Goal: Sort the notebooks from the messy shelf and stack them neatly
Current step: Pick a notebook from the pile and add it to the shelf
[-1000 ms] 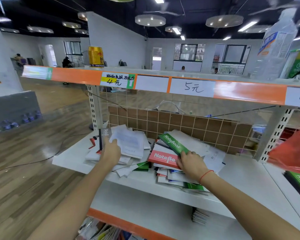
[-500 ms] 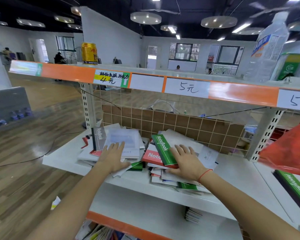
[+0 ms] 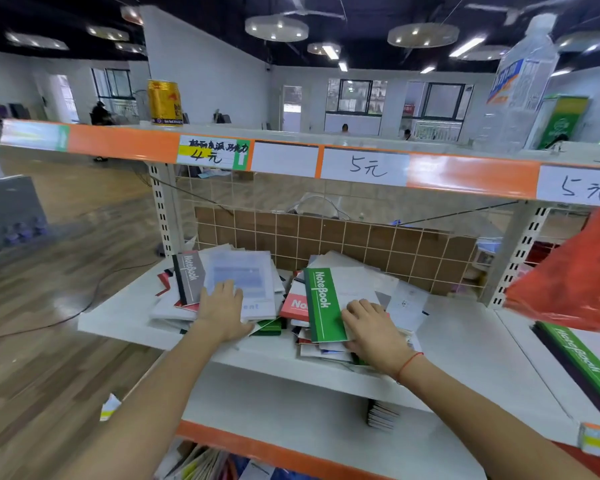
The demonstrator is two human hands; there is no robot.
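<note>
Two messy heaps of notebooks lie on the white middle shelf (image 3: 125, 323). In the left heap a grey notebook (image 3: 187, 277) lies beside a white booklet with a blue panel (image 3: 245, 271). My left hand (image 3: 222, 311) rests flat on that white booklet, fingers straight. The right heap has a green notebook (image 3: 323, 306) on top of a red notebook (image 3: 293, 303) and white papers (image 3: 406, 303). Just right of the green notebook, my right hand (image 3: 373, 327) presses on the heap with its fingers slightly bent. Lower notebooks are hidden under the piles.
A wire grid with brown tiles (image 3: 361, 244) backs the shelf. An upper shelf with an orange price strip (image 3: 465, 174) carries a gold can (image 3: 164, 102) and a water bottle (image 3: 520, 81). A red bag (image 3: 575, 282) hangs at right above another green notebook (image 3: 582, 365). More notebooks (image 3: 381, 415) sit below.
My left hand let go of the grey notebook and white booklet and flattened on the left heap. The green notebook turned from slanted to upright under my right hand. The camera moved closer.
</note>
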